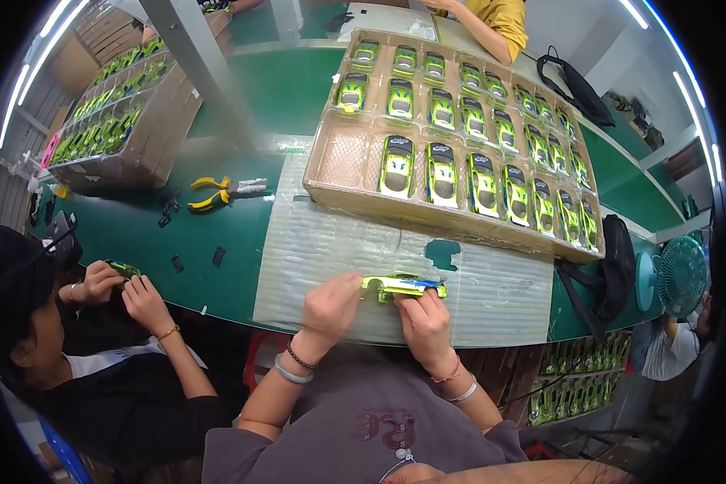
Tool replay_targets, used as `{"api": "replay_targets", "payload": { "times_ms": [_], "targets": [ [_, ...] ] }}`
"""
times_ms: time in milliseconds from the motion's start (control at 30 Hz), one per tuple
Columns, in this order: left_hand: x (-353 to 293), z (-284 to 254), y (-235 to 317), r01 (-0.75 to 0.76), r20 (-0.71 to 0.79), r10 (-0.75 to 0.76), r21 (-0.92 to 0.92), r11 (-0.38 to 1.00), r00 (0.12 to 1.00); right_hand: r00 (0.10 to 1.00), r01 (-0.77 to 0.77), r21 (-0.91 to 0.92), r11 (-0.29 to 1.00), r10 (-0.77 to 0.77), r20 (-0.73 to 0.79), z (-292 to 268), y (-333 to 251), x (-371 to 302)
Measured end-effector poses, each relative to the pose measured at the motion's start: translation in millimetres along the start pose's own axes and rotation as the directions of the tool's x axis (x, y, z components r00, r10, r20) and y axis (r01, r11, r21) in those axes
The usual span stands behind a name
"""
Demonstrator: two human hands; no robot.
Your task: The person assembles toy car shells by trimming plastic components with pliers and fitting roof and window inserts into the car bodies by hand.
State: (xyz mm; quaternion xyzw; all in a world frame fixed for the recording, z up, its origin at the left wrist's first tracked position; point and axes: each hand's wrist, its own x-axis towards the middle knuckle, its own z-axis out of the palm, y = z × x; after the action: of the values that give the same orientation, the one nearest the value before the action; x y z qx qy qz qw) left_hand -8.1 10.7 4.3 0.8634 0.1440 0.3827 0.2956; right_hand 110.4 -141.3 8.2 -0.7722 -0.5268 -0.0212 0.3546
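A bright green toy car body (405, 285) with a blue patch on its side is held just above the pale ribbed mat (315, 250). The fingers of my right hand (425, 321) grip it from below, near its right end. At the car's left end is my left hand (329, 310), with its fingers pinched together. Whatever those fingers may hold is hidden. Beyond the mat's middle stands a large cardboard box (460, 222) with a clear plastic tray. Finished-looking green toy cars (441, 173) sit in rows in its compartments, and several compartments at the left hold none.
Yellow-handled pliers (210, 195) and small black parts (219, 256) lie on the green table (242, 230) to the left. A co-worker's hands (121, 286) hold another green car there. A second box of cars (137, 145), a black bag (613, 274) and a teal fan (679, 277) flank the workplace.
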Motion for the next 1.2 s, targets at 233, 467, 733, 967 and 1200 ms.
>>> {"api": "replay_targets", "payload": {
  "times_ms": [233, 467, 733, 967, 1200],
  "targets": [
    [2, -1, 0, 0.004, -0.001, -0.004, -0.033, 0.999, 1.0, 0.999, 0.027, -0.04, 0.999, -0.026, 0.027, -1, -3, 2],
    [2, -2, 1, 0.001, -0.014, -0.002, -0.064, 0.998, 1.0, 1.0, 0.026, -0.048, 0.999, -0.026, 0.005, -1, -7, 3],
    [2, 0, 0, 0.034, -0.009, -0.035, -0.062, 0.998, 0.999, 0.995, 0.059, -0.065, 0.996, -0.054, 0.083, -7, 0, 9],
    [4, 2, -2, 0.022, -0.041, -0.025, -0.076, 0.997, 0.999, 0.964, 0.241, -0.077, 0.967, -0.23, 0.133, -16, 11, 25],
    [1, 4, -1, 0.089, -0.029, -0.093, -0.105, 0.99, 0.995, 0.909, 0.256, -0.09, 0.962, -0.208, 0.36, -27, 9, 30]
  ]
}}
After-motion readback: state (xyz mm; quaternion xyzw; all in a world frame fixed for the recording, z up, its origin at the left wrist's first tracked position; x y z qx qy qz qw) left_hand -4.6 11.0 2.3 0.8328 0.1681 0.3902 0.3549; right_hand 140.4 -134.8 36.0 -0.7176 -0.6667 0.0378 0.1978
